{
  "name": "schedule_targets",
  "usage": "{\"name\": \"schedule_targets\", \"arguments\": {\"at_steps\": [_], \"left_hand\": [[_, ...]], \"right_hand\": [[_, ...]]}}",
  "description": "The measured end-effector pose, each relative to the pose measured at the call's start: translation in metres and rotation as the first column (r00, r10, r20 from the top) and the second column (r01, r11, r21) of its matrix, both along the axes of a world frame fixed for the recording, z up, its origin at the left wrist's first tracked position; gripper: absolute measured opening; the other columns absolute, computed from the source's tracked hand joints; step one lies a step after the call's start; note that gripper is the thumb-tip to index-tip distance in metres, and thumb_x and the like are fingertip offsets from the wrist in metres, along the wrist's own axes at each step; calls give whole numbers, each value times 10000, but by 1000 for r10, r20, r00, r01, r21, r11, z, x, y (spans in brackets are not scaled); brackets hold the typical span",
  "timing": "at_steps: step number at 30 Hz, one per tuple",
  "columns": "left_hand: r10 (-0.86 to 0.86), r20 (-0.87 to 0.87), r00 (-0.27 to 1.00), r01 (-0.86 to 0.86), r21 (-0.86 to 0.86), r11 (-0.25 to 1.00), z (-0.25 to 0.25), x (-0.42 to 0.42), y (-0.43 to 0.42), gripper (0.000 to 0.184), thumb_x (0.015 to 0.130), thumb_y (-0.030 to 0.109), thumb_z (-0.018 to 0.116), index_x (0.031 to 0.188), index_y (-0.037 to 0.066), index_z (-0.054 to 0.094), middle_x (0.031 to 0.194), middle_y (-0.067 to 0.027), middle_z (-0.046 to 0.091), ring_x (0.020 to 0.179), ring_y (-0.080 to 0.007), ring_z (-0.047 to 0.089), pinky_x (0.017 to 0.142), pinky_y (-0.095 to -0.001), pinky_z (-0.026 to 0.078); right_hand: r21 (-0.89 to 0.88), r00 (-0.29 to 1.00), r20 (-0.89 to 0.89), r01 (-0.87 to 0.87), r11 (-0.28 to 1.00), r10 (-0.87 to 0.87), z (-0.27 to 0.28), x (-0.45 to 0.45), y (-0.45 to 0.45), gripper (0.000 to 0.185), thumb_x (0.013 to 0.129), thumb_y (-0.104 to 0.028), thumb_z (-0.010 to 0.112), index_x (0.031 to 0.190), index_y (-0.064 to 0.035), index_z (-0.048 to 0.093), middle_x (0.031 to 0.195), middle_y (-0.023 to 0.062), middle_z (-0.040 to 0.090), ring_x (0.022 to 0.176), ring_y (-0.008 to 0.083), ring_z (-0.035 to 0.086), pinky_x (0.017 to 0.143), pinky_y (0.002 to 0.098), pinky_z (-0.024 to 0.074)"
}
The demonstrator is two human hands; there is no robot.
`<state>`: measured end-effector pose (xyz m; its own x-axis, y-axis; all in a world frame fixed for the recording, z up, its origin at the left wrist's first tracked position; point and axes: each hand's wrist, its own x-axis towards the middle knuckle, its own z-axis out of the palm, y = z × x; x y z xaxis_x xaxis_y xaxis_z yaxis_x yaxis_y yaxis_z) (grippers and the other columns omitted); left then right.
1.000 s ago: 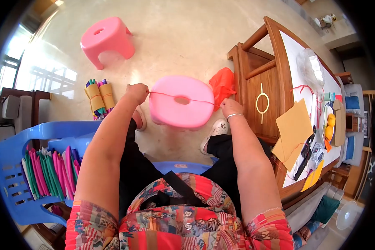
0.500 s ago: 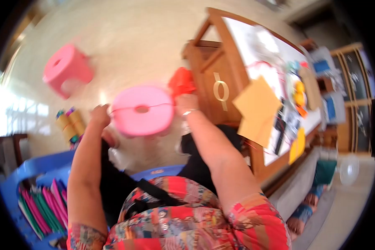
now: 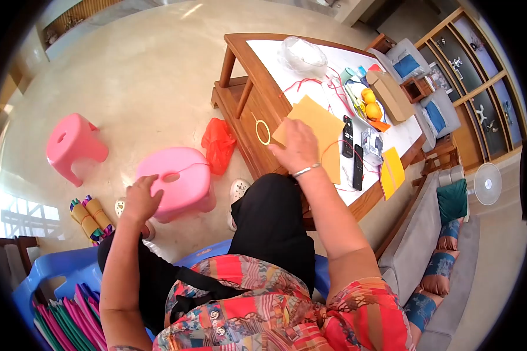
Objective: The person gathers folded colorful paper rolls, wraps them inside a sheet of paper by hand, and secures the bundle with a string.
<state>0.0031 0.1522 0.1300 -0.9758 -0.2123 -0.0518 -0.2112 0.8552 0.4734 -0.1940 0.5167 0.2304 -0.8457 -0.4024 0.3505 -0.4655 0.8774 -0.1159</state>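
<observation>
A pink plastic stool [image 3: 184, 196] stands in front of me, with a thin red string [image 3: 194, 166] lying across its top. My left hand [image 3: 141, 200] is at the stool's near left edge, fingers spread and holding nothing that I can see. My right hand [image 3: 298, 147] reaches over the table edge onto brown kraft paper [image 3: 322, 126], with thumb and fingers apart. Its fingertips lie on or just above the paper; I cannot tell whether they press on it. A red plastic bag [image 3: 218, 146] sits on the floor between stool and table.
The wooden table [image 3: 240, 55] bears a clear plastic bag [image 3: 303, 57], red string, remotes [image 3: 358, 174], a fruit plate and a yellow sheet [image 3: 392, 172]. A second pink stool [image 3: 73, 146], wrapped bundles [image 3: 91, 219] and a blue chair [image 3: 58, 266] with colourful folded pieces are at left.
My right hand has moved from the stool's right side up to the kraft paper on the table. The left hand has let go of the string and opened. The view has turned right.
</observation>
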Motion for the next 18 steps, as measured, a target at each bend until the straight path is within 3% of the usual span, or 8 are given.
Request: {"name": "schedule_targets", "arguments": {"at_steps": [3, 6, 11, 14, 16, 18], "left_hand": [[-38, 19, 999, 37, 28, 999, 17, 11, 33, 465, 846, 261, 695, 1275, 97, 621, 1211, -134, 655, 1147, -304, 615, 998, -504, 434], [-56, 44, 997, 57, -8, 998, -3, 21, 37, 474, 850, 252, 686, 1293, 97, 617, 1230, -137, 646, 1154, -305, 611, 1031, -518, 412], [-64, 113, 992, 70, -58, 996, -13, 25, 33, 468, 854, 249, 674, 1293, 97, 618, 1216, -146, 651, 1151, -314, 609, 1021, -506, 425], [-50, 123, 991, 57, -55, 997, -20, 26, 27, 461, 854, 250, 673, 1286, 98, 622, 1192, -145, 657, 1141, -313, 613, 1010, -497, 434], [-40, 120, 992, 47, -61, 997, -22, 25, 25, 456, 855, 252, 674, 1282, 98, 624, 1181, -144, 660, 1131, -313, 617, 1003, -493, 439], [-34, 110, 993, 42, -68, 997, -22, 25, 25, 452, 856, 255, 674, 1277, 98, 626, 1174, -143, 660, 1118, -314, 621, 996, -492, 443]], "right_hand": [[99, 984, 82, 149, 984, -157, 6, -2, 21, 647, 789, -340, 771, 1311, -28, 550, 1231, 180, 609, 1175, 364, 563, 999, 436, 466], [101, 969, 174, 157, 982, -172, 2, -5, 27, 650, 807, -349, 751, 1338, -35, 545, 1250, 180, 607, 1164, 364, 569, 995, 431, 472], [-95, 985, 143, 109, 989, -95, -14, -29, 43, 353, 876, -341, 661, 1043, -31, 684, 1015, 225, 676, 966, 392, 641, 866, 461, 511], [-247, 979, 113, 192, 950, -169, 2, -46, 51, 389, 951, -355, 516, 844, -20, 683, 854, 231, 678, 832, 442, 645, 773, 521, 506], [-246, 962, 29, 270, 931, -271, 21, -65, 63, 377, 951, -353, 540, 868, -17, 691, 845, 231, 680, 820, 425, 657, 743, 498, 508], [-460, 958, -21, 245, 854, -286, 43, -86, 76, 375, 947, -366, 573, 884, -19, 700, 800, 219, 676, 747, 392, 667, 698, 466, 509]]}}
